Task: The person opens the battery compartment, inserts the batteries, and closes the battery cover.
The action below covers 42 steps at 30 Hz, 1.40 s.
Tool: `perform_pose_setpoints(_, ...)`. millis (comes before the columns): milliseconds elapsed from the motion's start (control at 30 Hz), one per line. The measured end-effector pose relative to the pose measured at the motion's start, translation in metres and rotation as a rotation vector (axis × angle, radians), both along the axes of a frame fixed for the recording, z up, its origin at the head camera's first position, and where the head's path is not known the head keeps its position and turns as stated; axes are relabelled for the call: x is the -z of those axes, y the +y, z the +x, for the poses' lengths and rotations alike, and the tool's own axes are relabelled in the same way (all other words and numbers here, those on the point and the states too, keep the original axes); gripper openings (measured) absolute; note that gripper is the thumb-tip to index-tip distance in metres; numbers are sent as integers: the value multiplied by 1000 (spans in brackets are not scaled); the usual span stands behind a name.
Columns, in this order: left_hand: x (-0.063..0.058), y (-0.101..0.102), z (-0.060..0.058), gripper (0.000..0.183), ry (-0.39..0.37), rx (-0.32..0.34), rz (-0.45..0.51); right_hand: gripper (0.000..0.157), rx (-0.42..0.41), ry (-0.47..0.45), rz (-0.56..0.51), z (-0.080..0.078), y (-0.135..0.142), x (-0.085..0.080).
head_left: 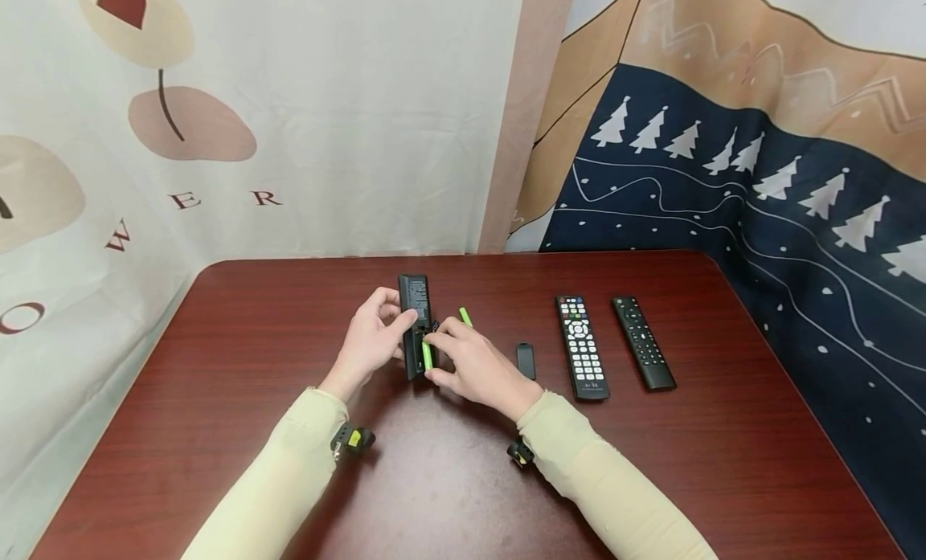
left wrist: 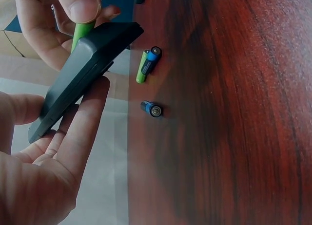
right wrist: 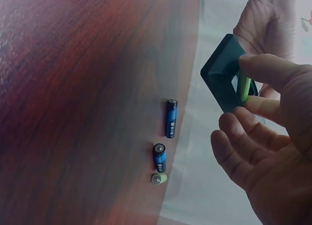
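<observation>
My left hand [head_left: 365, 345] grips a black remote control [head_left: 414, 297], its labelled back turned towards me and its battery compartment uncovered. Between thumb and forefinger, my right hand [head_left: 477, 365] pinches a green battery [head_left: 427, 356] at that compartment. The right wrist view shows this green battery [right wrist: 245, 91] lying lengthwise along the opening; whether it is fully seated I cannot tell. From the left wrist, the remote [left wrist: 73, 84] appears edge-on, held between thumb and fingers above the table.
Beyond the hands lie two blue-and-black batteries [right wrist: 171, 119] and another green battery [head_left: 465, 316]. A small black battery cover [head_left: 526, 361] is right of my right hand. Farther right are a remote with white buttons [head_left: 582, 347] and a slimmer black remote [head_left: 643, 343] on the table [head_left: 731, 463].
</observation>
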<state>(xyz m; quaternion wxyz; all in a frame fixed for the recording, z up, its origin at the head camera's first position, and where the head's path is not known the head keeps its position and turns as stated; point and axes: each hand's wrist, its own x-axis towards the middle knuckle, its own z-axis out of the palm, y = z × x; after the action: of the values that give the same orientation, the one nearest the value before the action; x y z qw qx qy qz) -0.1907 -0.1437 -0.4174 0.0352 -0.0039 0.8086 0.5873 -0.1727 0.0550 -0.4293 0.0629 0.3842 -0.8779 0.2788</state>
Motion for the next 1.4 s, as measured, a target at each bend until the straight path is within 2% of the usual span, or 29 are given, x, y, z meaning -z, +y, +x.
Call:
perform_pose_setpoints(600,-2,3,-1,24,-14,-3,-13,39,-2,2,15,-1,-1,1)
perform_pose_setpoints(1167,-2,3,-2,25,-11,8,16,39,8,20,-37,-1,0,2)
perform_pose_setpoints(1400,-4,3,-1,25,-12,13,27,41,21,-13,-50,0,0,1)
